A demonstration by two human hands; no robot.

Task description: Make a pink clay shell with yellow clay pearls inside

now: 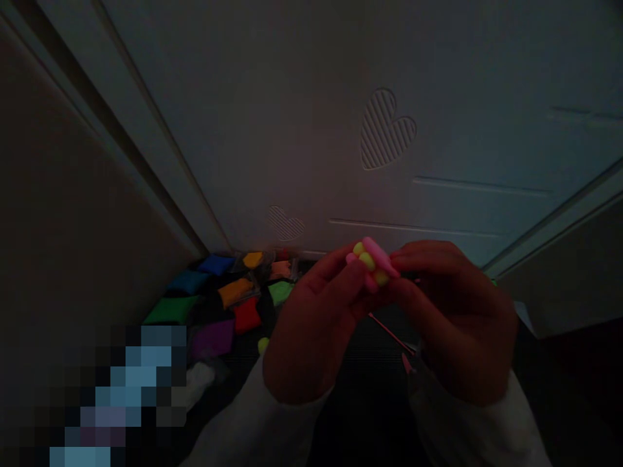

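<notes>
fingers (354, 279) of the left hand (311, 334) are nearly closed, the thumb pressed against a pink and yellow piece (378, 253) that sits between the two hands. from the other side, the thumb and forefinger of the right hand (460, 318) come together at its pink, pointed end, so both hands have hold of it; how far the remaining fingers curl behind, i cannot tell. yellow balls show between pink parts, right beside the left thumb.

lower down and left of the fingers, small coloured packets lie on a dark surface (360, 357): nearest are a light green packet (280, 293) and a red packet (247, 316), then a purple packet (213, 338), and farther left a green packet (170, 311) and a blue packet (217, 264). a yellow-green ball (263, 345) lies just beside the left wrist, partly hidden by it. below the fingers, between the wrists, a thin pink stick (392, 334) lies aslant. beyond the fingers rises a pale panel (292, 117), with a ribbed heart (388, 133) above them.
</notes>
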